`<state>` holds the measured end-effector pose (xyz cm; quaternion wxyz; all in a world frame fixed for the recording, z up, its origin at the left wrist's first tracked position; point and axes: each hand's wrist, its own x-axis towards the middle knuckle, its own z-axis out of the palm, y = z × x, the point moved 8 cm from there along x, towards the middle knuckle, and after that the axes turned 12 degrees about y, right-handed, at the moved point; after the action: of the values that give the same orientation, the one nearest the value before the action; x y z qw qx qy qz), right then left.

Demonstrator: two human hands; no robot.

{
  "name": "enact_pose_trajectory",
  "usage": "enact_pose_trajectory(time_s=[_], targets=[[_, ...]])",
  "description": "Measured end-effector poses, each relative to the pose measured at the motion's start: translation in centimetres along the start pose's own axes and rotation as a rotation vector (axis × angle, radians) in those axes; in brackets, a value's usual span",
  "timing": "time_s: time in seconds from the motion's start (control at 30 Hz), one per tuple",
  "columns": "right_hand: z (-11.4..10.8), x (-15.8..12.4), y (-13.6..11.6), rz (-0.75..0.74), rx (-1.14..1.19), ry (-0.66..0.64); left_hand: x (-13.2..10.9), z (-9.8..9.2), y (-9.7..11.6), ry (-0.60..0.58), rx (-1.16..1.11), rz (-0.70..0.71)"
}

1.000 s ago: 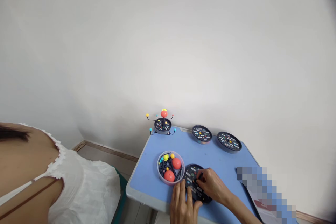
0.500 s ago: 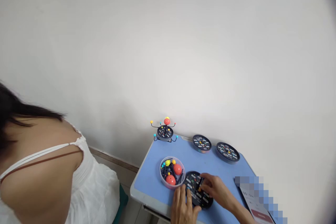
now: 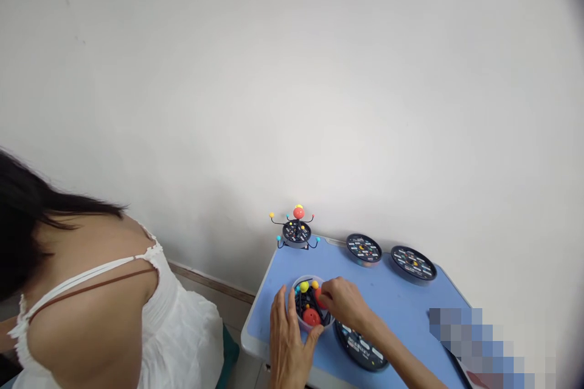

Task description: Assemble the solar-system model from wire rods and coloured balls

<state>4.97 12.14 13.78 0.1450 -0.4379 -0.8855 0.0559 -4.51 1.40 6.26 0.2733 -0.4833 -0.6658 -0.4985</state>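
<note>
Clear plastic tub (image 3: 306,310) sits on the blue counter (image 3: 396,310), braced by the left hand (image 3: 288,343) against the right hand (image 3: 344,302), which is over it, apart, its grip hidden. Three loose black discs (image 3: 363,249) lie nearby, one built planet model (image 3: 296,225) stands beyond, and two red balls (image 3: 311,317) lie inside.

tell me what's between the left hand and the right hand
In the head view, a clear round tub sits between the left hand and the right hand. It holds a red ball, a yellow ball and black rods.
</note>
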Motion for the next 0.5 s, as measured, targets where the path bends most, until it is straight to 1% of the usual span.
enact_pose_trajectory(time_s=[0.1,0.17,0.23,0.3,0.4,0.5], targets=[[2.1,1.2,-0.7,0.031,-0.082,-0.028,0.1,2.3,-1.3,-0.129,-0.036,-0.085],[3.0,1.5,-1.0,0.044,-0.111,-0.049,-0.1,3.3,-1.8,-0.174,-0.077,-0.119],[3.6,1.4,-1.1,0.063,-0.122,-0.072,-0.2,3.7,-2.1,-0.193,-0.135,-0.138],[4.0,1.3,-1.1,0.093,-0.112,-0.088,-0.1,3.6,-2.2,-0.2,-0.187,-0.148],[3.7,1.4,-0.7,0.153,-0.041,-0.066,0.1,3.3,-2.3,-0.219,-0.217,-0.174],[1.9,1.7,0.3,0.219,0.098,0.017,0.4,3.0,-2.3,-0.252,-0.22,-0.201]])
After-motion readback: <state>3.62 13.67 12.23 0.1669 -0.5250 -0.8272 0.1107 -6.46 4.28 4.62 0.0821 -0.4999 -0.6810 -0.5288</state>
